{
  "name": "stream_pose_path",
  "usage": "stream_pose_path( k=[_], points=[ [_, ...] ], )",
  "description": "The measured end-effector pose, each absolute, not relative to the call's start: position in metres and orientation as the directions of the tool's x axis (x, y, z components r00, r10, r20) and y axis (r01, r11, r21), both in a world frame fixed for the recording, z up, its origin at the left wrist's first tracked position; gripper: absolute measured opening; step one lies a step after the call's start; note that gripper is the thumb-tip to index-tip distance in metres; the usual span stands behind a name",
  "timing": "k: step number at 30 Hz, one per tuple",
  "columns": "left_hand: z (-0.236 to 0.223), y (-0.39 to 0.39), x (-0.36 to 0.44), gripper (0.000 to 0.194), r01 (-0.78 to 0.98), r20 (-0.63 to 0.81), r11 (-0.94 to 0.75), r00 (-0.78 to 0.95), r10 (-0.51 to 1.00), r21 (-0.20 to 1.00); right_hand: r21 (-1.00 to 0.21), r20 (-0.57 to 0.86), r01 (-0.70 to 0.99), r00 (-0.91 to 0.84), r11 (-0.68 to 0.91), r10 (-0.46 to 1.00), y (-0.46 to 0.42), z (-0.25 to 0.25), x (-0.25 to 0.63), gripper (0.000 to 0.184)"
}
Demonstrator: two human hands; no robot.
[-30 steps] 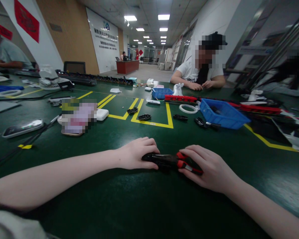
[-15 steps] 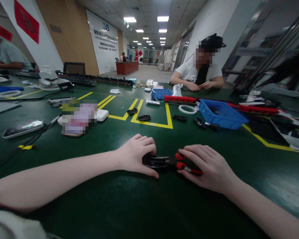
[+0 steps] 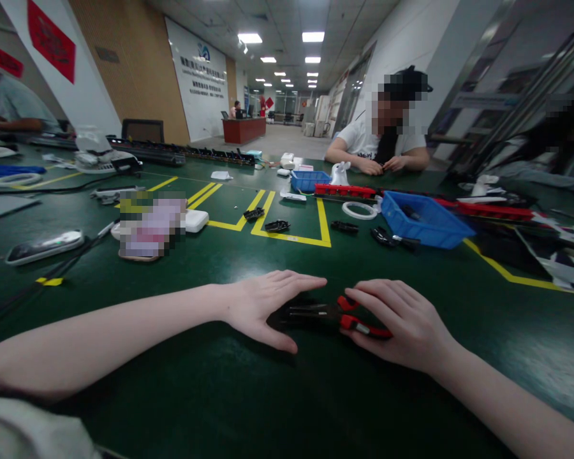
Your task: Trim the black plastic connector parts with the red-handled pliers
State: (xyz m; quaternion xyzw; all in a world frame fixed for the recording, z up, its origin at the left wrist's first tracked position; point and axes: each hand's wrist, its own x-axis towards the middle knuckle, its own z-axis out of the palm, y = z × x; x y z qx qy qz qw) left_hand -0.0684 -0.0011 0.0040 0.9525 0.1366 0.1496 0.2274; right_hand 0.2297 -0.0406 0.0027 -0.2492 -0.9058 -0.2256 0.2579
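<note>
Red-handled pliers [image 3: 337,313] lie on the green table [image 3: 287,395] in front of me, jaws pointing left. My right hand [image 3: 402,325] is curled over the red handles and grips them. My left hand [image 3: 263,305] has its fingers stretched out flat above the jaws, over a small black part that is mostly hidden beneath it. Both forearms rest low over the table.
Ahead lie several small black parts [image 3: 277,225] inside yellow floor-tape lines, a white tape ring [image 3: 357,209], two blue bins [image 3: 423,220], red strips [image 3: 347,189] and a blurred box [image 3: 148,226]. A person in a white shirt [image 3: 380,143] works across the table; others sit at both sides.
My left hand has opened from a curled grip at the pliers' jaws to flat, stretched fingers. My right hand stays on the red handles.
</note>
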Motion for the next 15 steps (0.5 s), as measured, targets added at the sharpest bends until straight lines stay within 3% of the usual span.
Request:
stream_pose_path(
  k=[8,15],
  points=[
    [0.0038,0.0017,-0.0699,0.064,0.158,0.214,-0.902,0.942,0.260,0.401,0.262,0.584,0.559,-0.741,0.786,0.332,-0.0402,0.0019,0.2296,0.042],
    [0.0017,-0.0005,-0.0683,0.057,0.259,0.287,-0.914,0.891,0.351,0.313,0.238,0.601,0.576,-0.720,0.782,0.347,-0.0377,0.0004,0.2322,0.040]
  ],
)
